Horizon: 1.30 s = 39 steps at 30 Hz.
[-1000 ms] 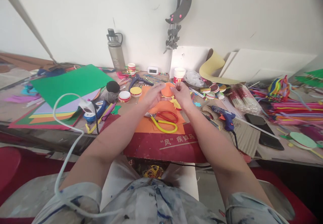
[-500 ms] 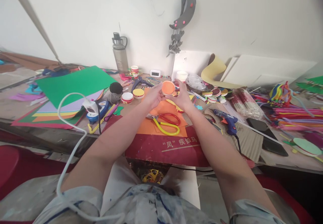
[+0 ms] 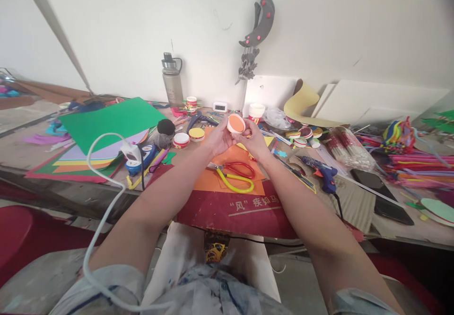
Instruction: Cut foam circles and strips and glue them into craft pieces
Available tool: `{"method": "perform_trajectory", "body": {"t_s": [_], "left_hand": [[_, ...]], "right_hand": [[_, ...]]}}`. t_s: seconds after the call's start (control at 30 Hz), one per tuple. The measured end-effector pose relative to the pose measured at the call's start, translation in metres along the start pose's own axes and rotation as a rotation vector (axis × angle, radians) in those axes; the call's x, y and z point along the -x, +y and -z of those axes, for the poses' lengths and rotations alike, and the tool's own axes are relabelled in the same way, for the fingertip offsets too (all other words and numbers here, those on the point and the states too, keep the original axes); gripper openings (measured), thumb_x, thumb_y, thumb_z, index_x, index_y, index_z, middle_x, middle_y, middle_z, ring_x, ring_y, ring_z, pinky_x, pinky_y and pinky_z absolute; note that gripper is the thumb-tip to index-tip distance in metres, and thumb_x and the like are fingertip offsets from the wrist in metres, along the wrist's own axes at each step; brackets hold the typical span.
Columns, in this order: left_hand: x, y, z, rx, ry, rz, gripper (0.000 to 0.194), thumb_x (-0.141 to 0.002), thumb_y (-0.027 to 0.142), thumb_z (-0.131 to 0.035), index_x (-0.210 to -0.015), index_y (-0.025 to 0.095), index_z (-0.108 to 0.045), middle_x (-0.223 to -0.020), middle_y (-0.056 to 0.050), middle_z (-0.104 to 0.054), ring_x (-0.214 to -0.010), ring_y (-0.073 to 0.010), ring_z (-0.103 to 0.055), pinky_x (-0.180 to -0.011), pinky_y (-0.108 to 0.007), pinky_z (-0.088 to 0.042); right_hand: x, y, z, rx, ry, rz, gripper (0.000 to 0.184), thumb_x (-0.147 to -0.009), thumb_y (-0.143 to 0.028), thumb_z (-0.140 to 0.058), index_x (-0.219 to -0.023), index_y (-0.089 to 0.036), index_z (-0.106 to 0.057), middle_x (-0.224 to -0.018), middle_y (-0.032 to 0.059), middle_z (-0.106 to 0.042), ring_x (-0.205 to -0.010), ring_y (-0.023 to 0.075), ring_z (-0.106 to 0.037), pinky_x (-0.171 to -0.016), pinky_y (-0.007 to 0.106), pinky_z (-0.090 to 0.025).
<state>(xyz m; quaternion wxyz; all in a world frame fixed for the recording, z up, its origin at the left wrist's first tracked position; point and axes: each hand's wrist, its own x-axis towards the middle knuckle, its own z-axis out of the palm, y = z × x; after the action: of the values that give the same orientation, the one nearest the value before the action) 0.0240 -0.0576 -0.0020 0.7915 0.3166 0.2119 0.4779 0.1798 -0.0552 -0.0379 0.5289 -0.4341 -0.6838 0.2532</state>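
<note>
Between my two hands, above the table, is a small paper cup piece [image 3: 236, 124] with a white rim and an orange round face turned towards me. My left hand [image 3: 219, 140] grips its left side and underside. On the right, the fingers of my right hand [image 3: 252, 137] close around its edge. Below them, orange paper sheets [image 3: 205, 182] lie on a dark red board [image 3: 198, 213]. Scissors [image 3: 236, 175] with one red and one yellow handle rest on the sheets. Two similar round pieces, one white-topped [image 3: 181, 139] and one yellow-topped [image 3: 196, 134], stand left of my hands.
Left are stacked coloured papers [image 3: 113, 118], a blue-and-white power strip [image 3: 140, 159] and its white cable [image 3: 106, 206]. A bottle [image 3: 172, 81] and paper cups [image 3: 256, 111] stand at the back. Right are a glue gun [image 3: 322, 173], a phone [image 3: 383, 196] and pipe cleaners [image 3: 420, 163].
The cup piece has tilted in my hands, so its orange face now slants and more of its side shows. My right hand has shifted its fingers along the edge. The view has moved slightly.
</note>
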Motion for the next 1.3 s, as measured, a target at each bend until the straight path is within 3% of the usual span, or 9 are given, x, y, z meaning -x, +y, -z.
{"method": "perform_trajectory", "body": {"t_s": [0.13, 0.37, 0.47, 0.6, 0.7, 0.77, 0.87, 1.0, 1.3], "left_hand": [[0.001, 0.001, 0.001, -0.042, 0.007, -0.004, 0.068, -0.112, 0.064, -0.042, -0.152, 0.015, -0.065, -0.108, -0.014, -0.086, -0.074, -0.0203, -0.08, -0.064, -0.027, -0.059], [0.0, -0.007, 0.002, -0.013, 0.042, 0.019, 0.067, -0.115, 0.06, -0.035, -0.145, 0.01, -0.068, -0.099, -0.014, -0.086, -0.075, -0.0212, -0.08, -0.069, -0.029, -0.062], [-0.004, -0.004, 0.01, -0.053, 0.066, -0.017, 0.065, -0.113, 0.063, -0.038, -0.134, 0.011, -0.071, -0.088, -0.012, -0.083, -0.065, -0.0186, -0.076, -0.057, -0.025, -0.056], [-0.012, 0.011, 0.024, -0.056, 0.179, -0.13, 0.07, -0.11, 0.072, -0.037, -0.119, 0.014, -0.073, -0.085, -0.013, -0.082, -0.061, -0.0166, -0.073, -0.049, -0.022, -0.047], [-0.013, 0.024, 0.029, -0.032, 0.248, -0.197, 0.072, -0.109, 0.075, -0.034, -0.121, 0.016, -0.074, -0.085, -0.011, -0.082, -0.061, -0.0162, -0.072, -0.048, -0.023, -0.045], [-0.013, 0.029, 0.031, -0.024, 0.269, -0.234, 0.074, -0.109, 0.076, -0.031, -0.124, 0.018, -0.074, -0.087, -0.01, -0.083, -0.062, -0.0159, -0.071, -0.05, -0.023, -0.045], [-0.013, 0.029, 0.031, -0.038, 0.288, -0.227, 0.073, -0.111, 0.071, -0.026, -0.13, 0.018, -0.072, -0.088, -0.009, -0.083, -0.062, -0.0163, -0.071, -0.053, -0.024, -0.046], [-0.016, 0.02, 0.03, -0.083, 0.288, -0.166, 0.062, -0.112, 0.059, -0.032, -0.134, 0.017, -0.071, -0.086, -0.009, -0.082, -0.065, -0.0183, -0.073, -0.057, -0.026, -0.049], [-0.017, 0.006, 0.028, -0.148, 0.178, -0.097, 0.051, -0.111, 0.053, -0.045, -0.128, 0.014, -0.072, -0.089, -0.01, -0.082, -0.069, -0.0193, -0.076, -0.064, -0.027, -0.057]], "right_hand": [[0.0, 0.003, -0.001, 0.004, 0.01, -0.009, 0.101, -0.073, -0.062, -0.089, -0.158, -0.022, -0.052, -0.153, 0.0203, -0.06, -0.128, 0.0352, -0.065, -0.099, 0.051, -0.062], [0.005, -0.004, 0.002, 0.272, 0.032, 0.133, 0.072, -0.075, -0.046, -0.091, -0.139, -0.024, -0.069, -0.144, 0.0166, -0.067, -0.142, 0.04, -0.055, -0.121, 0.062, -0.048], [-0.007, -0.001, 0.021, 0.242, -0.014, 0.107, 0.076, -0.078, -0.052, -0.089, -0.145, -0.025, -0.065, -0.138, 0.0145, -0.07, -0.13, 0.0351, -0.064, -0.114, 0.056, -0.054], [-0.027, 0.007, 0.065, 0.091, 0.299, -0.091, 0.048, -0.1, -0.056, -0.063, -0.136, -0.024, -0.066, -0.129, 0.012, -0.074, -0.107, 0.0253, -0.073, -0.097, 0.046, -0.063], [-0.03, 0.009, 0.087, 0.139, 0.359, -0.263, 0.041, -0.104, -0.051, -0.057, -0.128, -0.02, -0.067, -0.124, 0.0137, -0.075, -0.103, 0.0251, -0.075, -0.089, 0.042, -0.064], [-0.027, 0.007, 0.092, 0.276, 0.227, -0.304, 0.043, -0.101, -0.054, -0.066, -0.125, -0.018, -0.071, -0.12, 0.0144, -0.077, -0.101, 0.0273, -0.075, -0.088, 0.043, -0.064], [-0.019, 0.004, 0.091, 0.509, -0.168, -0.283, 0.067, -0.078, -0.059, -0.092, -0.129, -0.018, -0.076, -0.12, 0.0162, -0.079, -0.102, 0.0324, -0.075, -0.092, 0.047, -0.062], [-0.013, -0.001, 0.085, 0.741, -0.585, -0.259, 0.083, -0.059, -0.045, -0.106, -0.134, -0.024, -0.078, -0.127, 0.0147, -0.079, -0.111, 0.0377, -0.075, -0.098, 0.048, -0.06], [-0.008, -0.005, 0.082, 0.893, -0.618, -0.222, 0.058, -0.063, -0.031, -0.101, -0.117, -0.023, -0.082, -0.127, 0.014, -0.078, -0.118, 0.0378, -0.074, -0.102, 0.047, -0.059]]}}
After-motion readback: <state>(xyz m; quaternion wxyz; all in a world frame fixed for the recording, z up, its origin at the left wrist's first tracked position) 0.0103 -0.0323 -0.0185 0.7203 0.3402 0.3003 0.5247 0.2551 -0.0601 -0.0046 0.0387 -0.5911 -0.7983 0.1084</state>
